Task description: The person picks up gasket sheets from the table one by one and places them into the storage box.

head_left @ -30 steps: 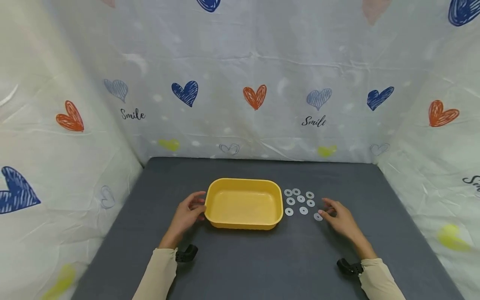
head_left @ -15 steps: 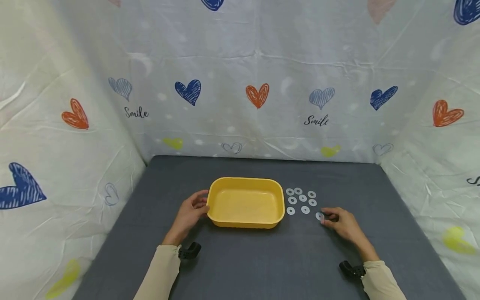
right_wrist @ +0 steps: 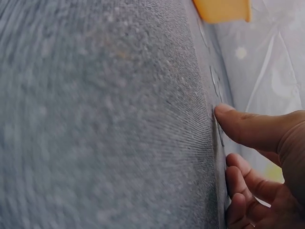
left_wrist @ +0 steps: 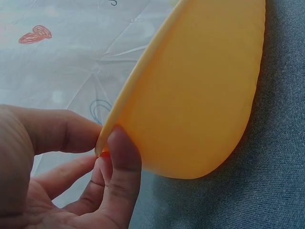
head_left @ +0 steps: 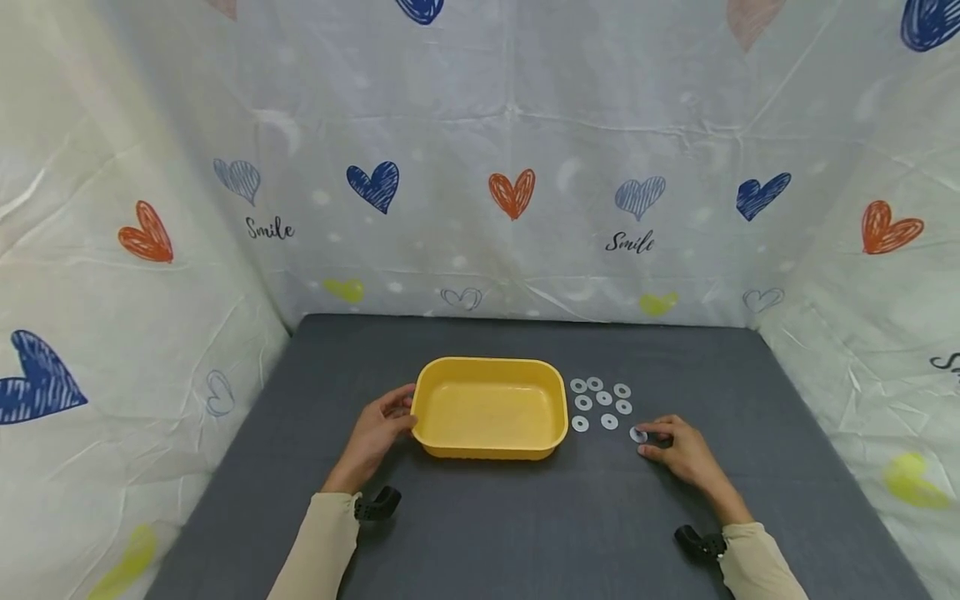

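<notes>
A pale sheet (head_left: 450, 100) printed with hearts and the word "Smile" hangs behind and to both sides of a table (head_left: 480, 525) covered in dark grey. A yellow tray (head_left: 491, 408) sits upright on the table, in its far half. Two beige sleeves (head_left: 318, 542) reach in from the near edge. The left hand (head_left: 377, 429) pinches the tray's rim at its left end, fingers on both sides of the edge. The right hand (head_left: 682, 450) grasps nothing: its thumb and fingers are spread apart, low over the cloth, a fingertip on one ring (head_left: 633, 436). A black band (head_left: 378, 504) shows at each wrist. Eight more rings (head_left: 599, 400), small, flat and pale, lie in a loose cluster between the tray and the right hand.
</notes>
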`<control>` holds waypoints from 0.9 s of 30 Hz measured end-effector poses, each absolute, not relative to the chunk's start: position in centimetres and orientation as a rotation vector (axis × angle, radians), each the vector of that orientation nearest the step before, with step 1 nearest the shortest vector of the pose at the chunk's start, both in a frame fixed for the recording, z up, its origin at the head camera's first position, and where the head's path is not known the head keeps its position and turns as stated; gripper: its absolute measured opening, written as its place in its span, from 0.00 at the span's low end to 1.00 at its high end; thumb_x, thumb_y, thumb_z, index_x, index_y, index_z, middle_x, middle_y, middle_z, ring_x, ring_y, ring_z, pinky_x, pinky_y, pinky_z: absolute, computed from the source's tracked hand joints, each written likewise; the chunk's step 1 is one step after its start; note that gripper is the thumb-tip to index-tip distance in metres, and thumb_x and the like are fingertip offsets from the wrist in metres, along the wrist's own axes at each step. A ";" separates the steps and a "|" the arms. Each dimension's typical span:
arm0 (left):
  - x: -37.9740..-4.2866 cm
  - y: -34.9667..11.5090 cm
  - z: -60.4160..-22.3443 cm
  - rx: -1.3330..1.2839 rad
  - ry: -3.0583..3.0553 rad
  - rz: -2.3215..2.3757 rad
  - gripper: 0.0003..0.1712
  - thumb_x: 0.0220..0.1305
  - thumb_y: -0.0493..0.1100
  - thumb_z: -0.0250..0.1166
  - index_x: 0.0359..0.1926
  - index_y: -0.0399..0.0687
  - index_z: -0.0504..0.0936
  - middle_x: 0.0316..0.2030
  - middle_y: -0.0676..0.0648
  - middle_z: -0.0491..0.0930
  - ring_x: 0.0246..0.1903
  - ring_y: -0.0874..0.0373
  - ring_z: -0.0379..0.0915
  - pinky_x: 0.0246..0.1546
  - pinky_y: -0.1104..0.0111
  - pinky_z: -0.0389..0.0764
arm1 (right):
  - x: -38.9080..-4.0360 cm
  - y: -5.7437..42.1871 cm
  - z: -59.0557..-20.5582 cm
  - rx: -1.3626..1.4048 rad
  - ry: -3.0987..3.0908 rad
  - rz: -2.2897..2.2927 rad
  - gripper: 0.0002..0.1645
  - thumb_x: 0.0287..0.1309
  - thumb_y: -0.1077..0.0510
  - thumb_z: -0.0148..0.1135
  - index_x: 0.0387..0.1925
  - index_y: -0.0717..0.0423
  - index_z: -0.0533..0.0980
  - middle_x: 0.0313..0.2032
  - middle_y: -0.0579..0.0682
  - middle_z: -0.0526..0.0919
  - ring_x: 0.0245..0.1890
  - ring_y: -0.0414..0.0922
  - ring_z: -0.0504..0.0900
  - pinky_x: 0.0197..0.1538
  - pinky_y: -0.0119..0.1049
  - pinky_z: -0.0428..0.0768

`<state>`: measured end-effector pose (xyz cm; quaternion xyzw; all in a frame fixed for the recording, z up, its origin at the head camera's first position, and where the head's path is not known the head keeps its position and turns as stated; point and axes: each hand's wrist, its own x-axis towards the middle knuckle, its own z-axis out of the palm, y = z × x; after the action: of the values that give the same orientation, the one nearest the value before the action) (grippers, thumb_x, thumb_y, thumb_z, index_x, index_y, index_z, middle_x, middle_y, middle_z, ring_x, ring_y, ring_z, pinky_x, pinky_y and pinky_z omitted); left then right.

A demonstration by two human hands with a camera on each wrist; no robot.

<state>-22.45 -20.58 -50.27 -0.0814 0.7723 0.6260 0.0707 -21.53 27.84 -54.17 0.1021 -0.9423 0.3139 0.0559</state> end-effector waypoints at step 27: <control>-22.5 -20.9 -50.7 -0.251 2.314 1.874 0.34 0.63 0.35 0.61 0.70 0.51 0.67 0.55 0.40 0.72 0.47 0.49 0.74 0.44 0.67 0.82 | -22.0 27.3 -54.3 0.117 -2.868 0.986 0.13 0.46 0.59 0.76 0.37 0.55 0.85 0.35 0.52 0.82 0.34 0.43 0.75 0.39 0.36 0.71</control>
<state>-22.48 -20.88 -50.66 -0.0839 0.7721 0.6252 0.0765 -22.05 27.29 -54.30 0.0385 -0.9436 0.3245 0.0532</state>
